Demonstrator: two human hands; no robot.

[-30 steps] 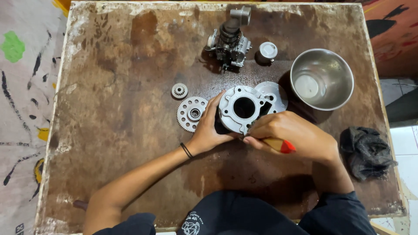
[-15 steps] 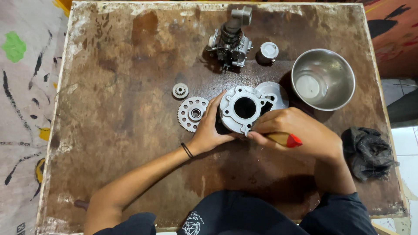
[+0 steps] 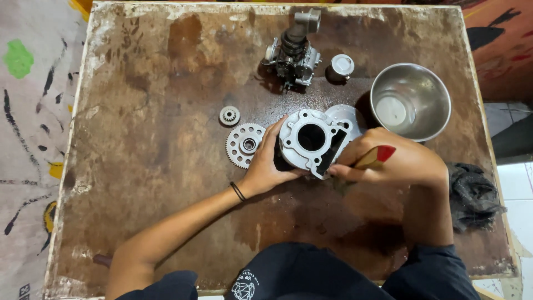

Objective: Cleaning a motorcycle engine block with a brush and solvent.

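**A:** That counter point(image 3: 139, 111) has seen some life, brown top stained dark and patchy, edges flaking pale, paint-splashed floor on the left. So how far along does this look?

**B:** I'd say mid-job. The engine cylinder point(image 3: 308, 141) sits near the middle of the counter, bore up, and the left hand point(image 3: 266, 166) has its fingers wrapped tight on its left side to steady it. The right hand point(image 3: 397, 161) is closed around a wooden-handled tool with a red end point(image 3: 375, 157), its tip down at the cylinder's lower right edge. Can't see the working end, it's hidden by the fingers.

**A:** Rest of the parts?

**B:** Loose and spread out. A big toothed gear point(image 3: 244, 145) just beside the left hand, a small gear point(image 3: 229, 115) above it, a chunky dark carburettor-like assembly point(image 3: 293, 53) further back, and a little round cap point(image 3: 341, 65) next to that. Nothing's put together, so plenty looks left.

**A:** Materials?

**B:** Cylinder's dull grey cast metal with bolt holes round the flange. Shiny steel bowl point(image 3: 411, 100) on the right, crumpled dark rag point(image 3: 472, 194) at the edge.
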